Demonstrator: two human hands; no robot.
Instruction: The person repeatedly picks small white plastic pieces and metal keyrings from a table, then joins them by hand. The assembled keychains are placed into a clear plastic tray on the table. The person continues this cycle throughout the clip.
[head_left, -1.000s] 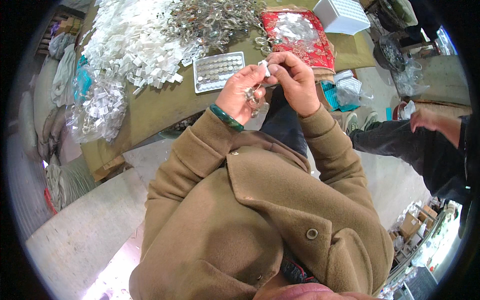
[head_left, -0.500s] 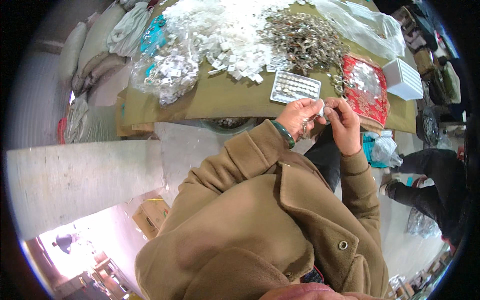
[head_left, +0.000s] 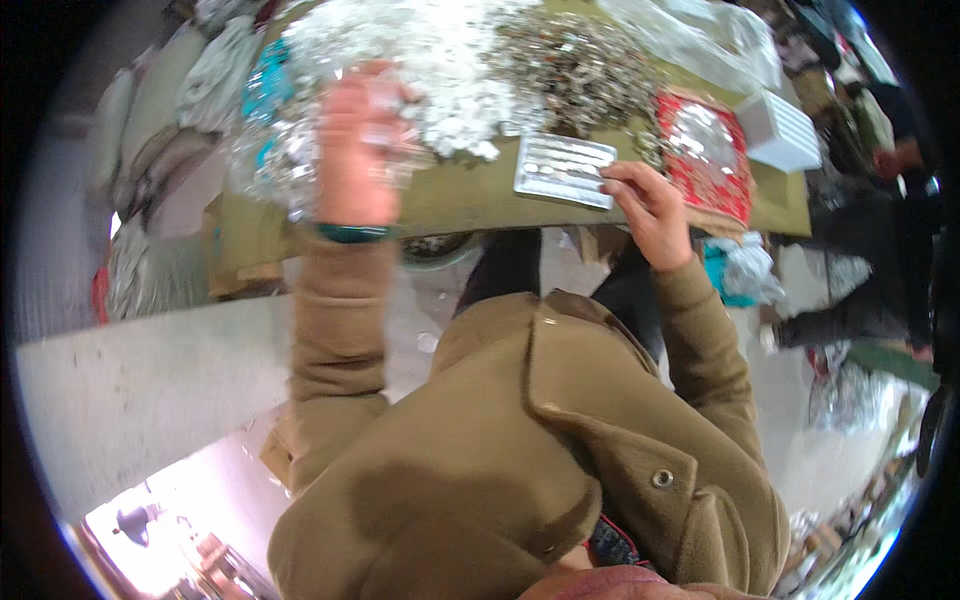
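Observation:
My left hand (head_left: 360, 150), smeared by motion, is over the near left part of the heap, beside a clear bag of small white pieces (head_left: 285, 170). Its fingers are too blurred to read, and so is anything in them. At the right end of a small clear tray (head_left: 522, 185) with rows of round pale pieces, my right hand (head_left: 652, 210) has thumb and forefinger drawn together in a pinch. What lies between those fingertips, if anything, is too small to make out. Behind the tray spreads a heap of small white pieces (head_left: 450, 90).
A pile of small metallic pieces (head_left: 575, 65) lies right of the white heap. On the right are a red patterned cloth (head_left: 735, 185) with shiny pieces and a white ridged box (head_left: 780, 130). Sacks (head_left: 150, 130) stand left of the table. Another person's dark-clad legs (head_left: 850, 260) show at right.
My hands were together in front of the tray and have parted. The left has swung forward and left to the heap; the right has come to the tray's right end. The whole view has shifted slightly.

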